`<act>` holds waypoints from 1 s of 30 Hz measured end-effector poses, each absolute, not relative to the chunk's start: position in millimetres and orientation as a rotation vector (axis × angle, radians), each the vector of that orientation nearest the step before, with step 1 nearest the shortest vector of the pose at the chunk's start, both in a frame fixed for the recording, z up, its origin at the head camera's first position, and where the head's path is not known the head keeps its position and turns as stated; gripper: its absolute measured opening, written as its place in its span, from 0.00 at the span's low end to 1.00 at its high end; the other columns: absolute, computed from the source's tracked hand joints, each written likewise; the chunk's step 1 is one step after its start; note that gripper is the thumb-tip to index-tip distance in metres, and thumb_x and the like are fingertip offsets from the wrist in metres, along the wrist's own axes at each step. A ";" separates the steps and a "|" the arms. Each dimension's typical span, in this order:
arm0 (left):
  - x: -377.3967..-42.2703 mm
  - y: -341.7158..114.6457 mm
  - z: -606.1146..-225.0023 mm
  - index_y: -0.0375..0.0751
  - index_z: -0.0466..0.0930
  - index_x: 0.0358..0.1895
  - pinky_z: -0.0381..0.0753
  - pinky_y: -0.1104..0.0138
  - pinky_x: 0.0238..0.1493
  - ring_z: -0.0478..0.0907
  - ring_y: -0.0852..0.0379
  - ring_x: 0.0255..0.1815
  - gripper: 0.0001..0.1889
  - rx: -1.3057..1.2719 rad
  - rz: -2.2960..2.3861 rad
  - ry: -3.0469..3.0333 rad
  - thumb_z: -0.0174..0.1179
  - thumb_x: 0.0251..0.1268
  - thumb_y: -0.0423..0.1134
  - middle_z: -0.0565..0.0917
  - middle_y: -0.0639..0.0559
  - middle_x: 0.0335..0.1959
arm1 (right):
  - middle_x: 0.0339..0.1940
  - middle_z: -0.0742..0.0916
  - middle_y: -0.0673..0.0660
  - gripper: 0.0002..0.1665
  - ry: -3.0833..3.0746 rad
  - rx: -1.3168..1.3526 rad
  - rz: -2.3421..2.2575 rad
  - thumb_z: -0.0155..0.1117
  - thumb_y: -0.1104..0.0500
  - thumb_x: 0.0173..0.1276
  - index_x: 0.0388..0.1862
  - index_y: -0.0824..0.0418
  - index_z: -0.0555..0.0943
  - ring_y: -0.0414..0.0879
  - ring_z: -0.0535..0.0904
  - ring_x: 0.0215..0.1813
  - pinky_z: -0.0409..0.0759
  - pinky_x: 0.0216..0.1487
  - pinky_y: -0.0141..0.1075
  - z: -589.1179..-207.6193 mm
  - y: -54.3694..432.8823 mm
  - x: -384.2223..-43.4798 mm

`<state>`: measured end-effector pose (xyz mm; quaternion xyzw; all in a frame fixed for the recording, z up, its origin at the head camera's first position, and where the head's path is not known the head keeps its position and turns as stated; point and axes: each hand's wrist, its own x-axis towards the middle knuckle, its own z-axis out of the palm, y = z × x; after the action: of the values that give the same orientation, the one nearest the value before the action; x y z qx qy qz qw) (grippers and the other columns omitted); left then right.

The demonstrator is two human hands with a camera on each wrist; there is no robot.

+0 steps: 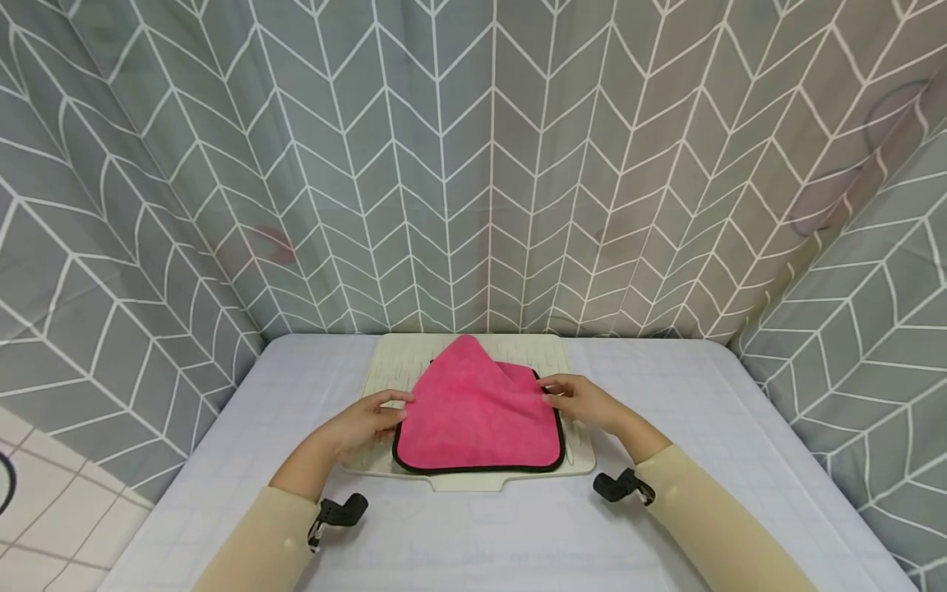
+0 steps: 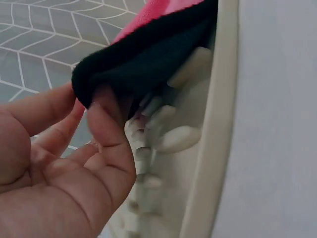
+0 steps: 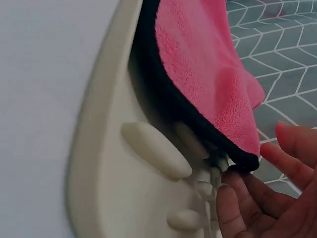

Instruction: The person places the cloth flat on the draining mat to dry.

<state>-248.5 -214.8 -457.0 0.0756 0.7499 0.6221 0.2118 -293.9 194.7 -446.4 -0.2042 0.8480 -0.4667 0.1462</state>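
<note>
A pink towel with black edging is draped over a cream ribbed board, its back part rising to a peak. My left hand pinches the towel's left edge; in the left wrist view the thumb and fingers lie either side of the dark border. On the opposite side, my right hand holds the right edge. In the right wrist view, fingertips of that hand meet the towel's black corner, some underneath it. Whatever lies beneath the towel's middle is hidden.
The board's raised oval nubs stand up under the towel's lifted edges. A white cloth covers the table. Grey curtains with white chevron lines hang behind and at both sides. Black wrist mounts are strapped to both sleeves.
</note>
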 end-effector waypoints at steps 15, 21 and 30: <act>-270.5 -202.2 -471.8 0.31 0.72 0.68 0.79 0.71 0.49 0.78 0.59 0.49 0.20 0.036 2.023 2.045 0.52 0.77 0.29 0.78 0.44 0.56 | 0.58 0.81 0.67 0.19 2.500 -0.484 -1.417 0.62 0.65 0.72 0.60 0.67 0.81 0.42 0.74 0.33 0.73 0.32 0.30 -454.7 180.0 -318.9; -268.0 -204.1 -468.4 0.37 0.74 0.68 0.79 0.74 0.43 0.78 0.63 0.45 0.23 0.015 2.033 2.237 0.60 0.71 0.29 0.74 0.40 0.63 | 0.58 0.83 0.63 0.23 2.558 -0.405 -1.508 0.69 0.63 0.68 0.61 0.64 0.81 0.40 0.80 0.33 0.76 0.33 0.32 -454.5 186.0 -315.7; -246.4 -203.2 -456.5 0.37 0.81 0.61 0.79 0.71 0.30 0.81 0.48 0.44 0.22 0.059 1.603 2.797 0.68 0.63 0.29 0.76 0.37 0.64 | 0.60 0.83 0.66 0.27 2.527 -0.335 -1.681 0.73 0.61 0.65 0.62 0.67 0.81 0.43 0.85 0.43 0.81 0.42 0.32 -453.1 208.2 -304.6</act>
<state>-246.4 -203.2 -456.5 0.0184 0.8668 0.4966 -0.0414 -304.6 208.2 -453.1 -0.1097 0.8268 -0.5499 0.0442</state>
